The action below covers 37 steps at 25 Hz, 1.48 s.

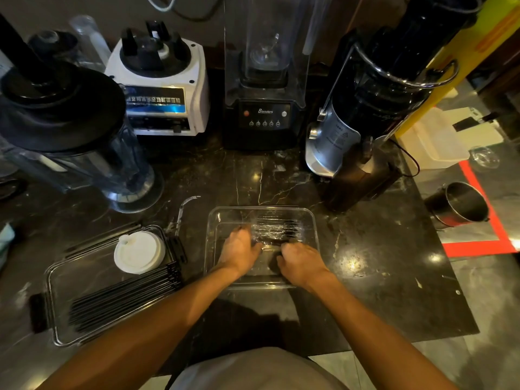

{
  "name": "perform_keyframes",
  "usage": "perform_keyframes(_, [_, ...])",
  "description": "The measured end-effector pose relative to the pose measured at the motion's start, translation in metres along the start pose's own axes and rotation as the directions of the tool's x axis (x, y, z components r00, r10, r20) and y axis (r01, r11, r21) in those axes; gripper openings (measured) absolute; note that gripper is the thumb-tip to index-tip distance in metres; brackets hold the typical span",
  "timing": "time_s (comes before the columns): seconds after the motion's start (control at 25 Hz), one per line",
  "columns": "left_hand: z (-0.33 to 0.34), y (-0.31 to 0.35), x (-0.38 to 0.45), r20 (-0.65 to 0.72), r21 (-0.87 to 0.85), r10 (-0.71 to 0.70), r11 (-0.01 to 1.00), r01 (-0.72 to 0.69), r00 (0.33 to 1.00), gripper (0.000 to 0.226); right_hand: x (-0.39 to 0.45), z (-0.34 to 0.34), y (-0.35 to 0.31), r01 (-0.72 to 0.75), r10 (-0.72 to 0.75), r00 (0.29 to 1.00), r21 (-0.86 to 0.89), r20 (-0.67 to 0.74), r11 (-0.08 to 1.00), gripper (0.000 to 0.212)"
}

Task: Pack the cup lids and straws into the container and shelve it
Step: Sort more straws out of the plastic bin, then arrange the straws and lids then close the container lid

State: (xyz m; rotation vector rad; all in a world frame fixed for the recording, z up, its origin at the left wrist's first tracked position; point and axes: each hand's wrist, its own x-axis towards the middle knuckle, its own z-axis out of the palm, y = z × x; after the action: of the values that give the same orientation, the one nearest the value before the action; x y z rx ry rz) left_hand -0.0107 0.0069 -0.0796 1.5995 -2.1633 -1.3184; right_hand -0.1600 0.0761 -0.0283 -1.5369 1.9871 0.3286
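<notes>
While both hands (270,253) curl inside the container (312,220) at frame centre, gripping wrapped straws (277,229) to lay them flat. Lids (139,251) and loose straws waiting on the tray (56,305), lower left of the desk (380,249).

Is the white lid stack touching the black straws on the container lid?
Touching. Head view: white lid stack lower edge overlaps the black straws, no gap visible.
</notes>
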Motion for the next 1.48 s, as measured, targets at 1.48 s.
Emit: perform_keyframes(1.48, [-0.173, -0.113, -0.134, -0.387, -0.229, -0.222, 0.963, 0.140, 0.895, 0.044, -0.002, -0.025, -0.188, 0.596, -0.574, 0.785, 0.029, -0.233, 0.803, 0.037])
